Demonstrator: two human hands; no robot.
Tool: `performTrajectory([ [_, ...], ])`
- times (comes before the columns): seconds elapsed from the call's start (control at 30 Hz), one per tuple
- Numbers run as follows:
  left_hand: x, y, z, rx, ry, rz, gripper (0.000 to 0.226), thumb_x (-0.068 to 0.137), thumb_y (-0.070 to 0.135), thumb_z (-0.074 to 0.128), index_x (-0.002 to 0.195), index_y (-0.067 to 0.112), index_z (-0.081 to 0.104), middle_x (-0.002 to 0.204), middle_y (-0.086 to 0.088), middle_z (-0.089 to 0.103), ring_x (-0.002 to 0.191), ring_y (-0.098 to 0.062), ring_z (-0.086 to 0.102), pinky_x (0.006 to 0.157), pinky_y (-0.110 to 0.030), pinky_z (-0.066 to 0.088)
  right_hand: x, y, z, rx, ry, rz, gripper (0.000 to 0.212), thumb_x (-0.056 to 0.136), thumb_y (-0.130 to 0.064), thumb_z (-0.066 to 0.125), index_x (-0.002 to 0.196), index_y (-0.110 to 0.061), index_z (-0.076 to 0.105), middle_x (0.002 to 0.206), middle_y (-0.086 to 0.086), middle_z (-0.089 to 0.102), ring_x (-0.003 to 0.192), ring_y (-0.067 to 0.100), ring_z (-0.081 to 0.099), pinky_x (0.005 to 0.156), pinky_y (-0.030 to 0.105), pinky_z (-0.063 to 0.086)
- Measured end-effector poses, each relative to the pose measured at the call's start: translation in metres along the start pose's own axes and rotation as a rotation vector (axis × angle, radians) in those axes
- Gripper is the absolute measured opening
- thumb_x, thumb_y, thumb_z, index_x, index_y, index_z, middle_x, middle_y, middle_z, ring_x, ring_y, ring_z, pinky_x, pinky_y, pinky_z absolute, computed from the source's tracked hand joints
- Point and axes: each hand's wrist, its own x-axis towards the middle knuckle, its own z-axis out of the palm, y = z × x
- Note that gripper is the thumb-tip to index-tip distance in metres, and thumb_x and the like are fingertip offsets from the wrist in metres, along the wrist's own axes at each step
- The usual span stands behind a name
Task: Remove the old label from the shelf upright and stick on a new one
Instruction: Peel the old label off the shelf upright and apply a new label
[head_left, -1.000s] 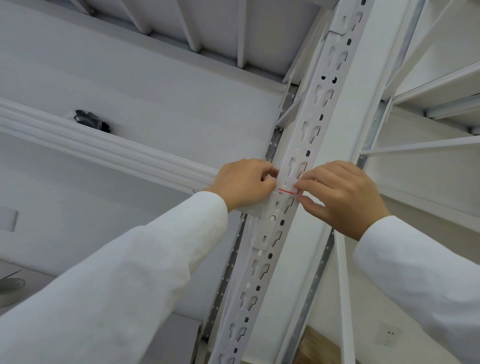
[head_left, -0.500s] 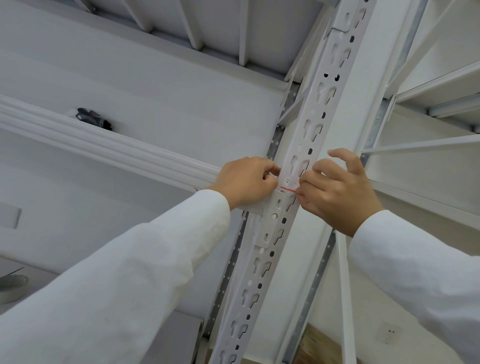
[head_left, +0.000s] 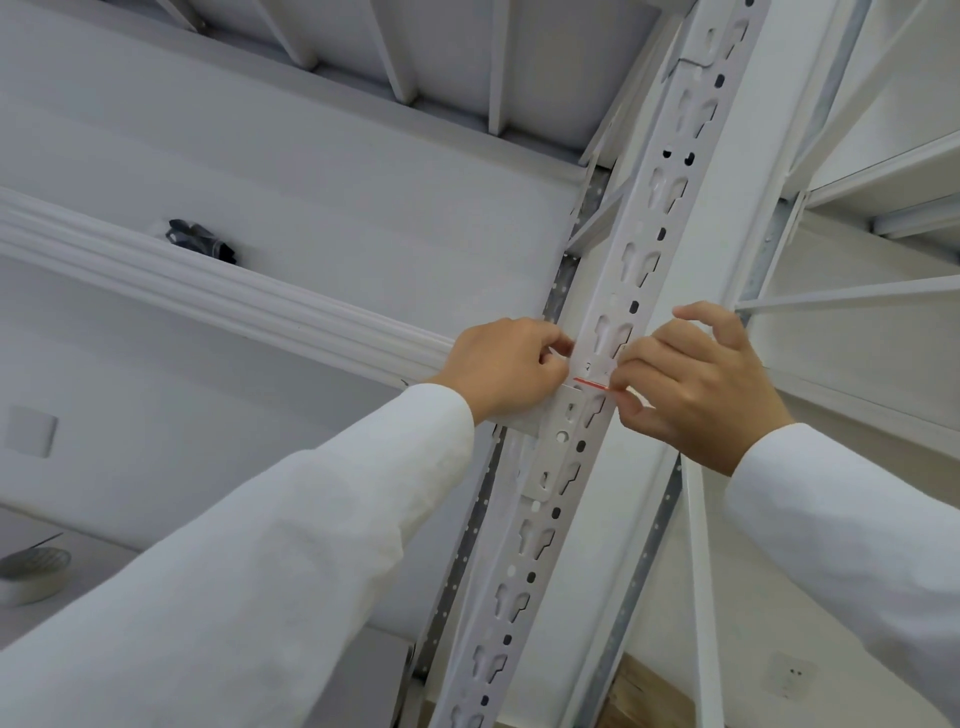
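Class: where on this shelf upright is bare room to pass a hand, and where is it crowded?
Free: the upright below the beam bracket and above both hands. Crowded: at the label, between left hand and right hand.

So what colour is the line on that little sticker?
Red, along the label's lower edge, in the head view.

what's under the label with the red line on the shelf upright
The label lies on the white slotted upright between the left hand and right hand. Any slots beneath it are covered.

White label (head_left: 594, 375) – red lower edge – flat across slotted white upright (head_left: 631, 291).
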Motion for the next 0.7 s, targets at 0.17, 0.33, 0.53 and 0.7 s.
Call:
performTrajectory([
  [0.17,0.0,0.0,0.0,0.009,0.0,-0.006,0.039,0.086,0.018,0.038,0.113,0.032,0.062,0.08,0.012,0.055,0.08,-0.014,0.048,0.069,-0.026,0.032,-0.007,0.002,-0.003,0.052,-0.043,0.068,0.015,0.086,-0.027,0.063,0.075,-0.019,0.068,0.076,-0.004,0.066,0.074,0.018,0.053,0.088,0.038,0.039],
  [0.33,0.0,0.0,0.001,0.012,-0.004,-0.008,0.038,0.086,0.019,0.039,0.113,0.033,0.061,0.098,0.009,0.068,0.088,-0.014,0.055,0.07,-0.026,0.033,-0.004,0.001,-0.003,-0.002,-0.051,0.053,0.015,0.086,-0.025,0.064,0.072,-0.02,0.067,0.073,-0.005,0.065,0.075,0.019,0.055,0.088,0.04,0.04],
  [0.53,0.0,0.0,0.002,0.026,0.007,-0.003,0.038,0.087,0.019,0.039,0.114,0.032,0.061,0.097,0.008,0.067,0.081,-0.013,0.05,0.069,-0.026,0.033,0.003,-0.003,-0.004,-0.123,-0.101,0.013,0.023,0.085,-0.017,0.054,0.063,-0.015,0.055,0.063,-0.001,0.056,0.067,0.022,0.056,0.092,0.043,0.039],
  [0.7,0.0,0.001,0.001,0.031,0.003,-0.009,0.039,0.086,0.018,0.039,0.113,0.033,0.062,0.094,0.01,0.066,0.083,-0.014,0.051,0.068,-0.025,0.032,0.009,-0.002,-0.001,-0.118,-0.126,0.007,0.024,0.086,-0.017,0.047,0.063,-0.014,0.053,0.061,0.001,0.054,0.065,0.023,0.052,0.089,0.042,0.039],
])
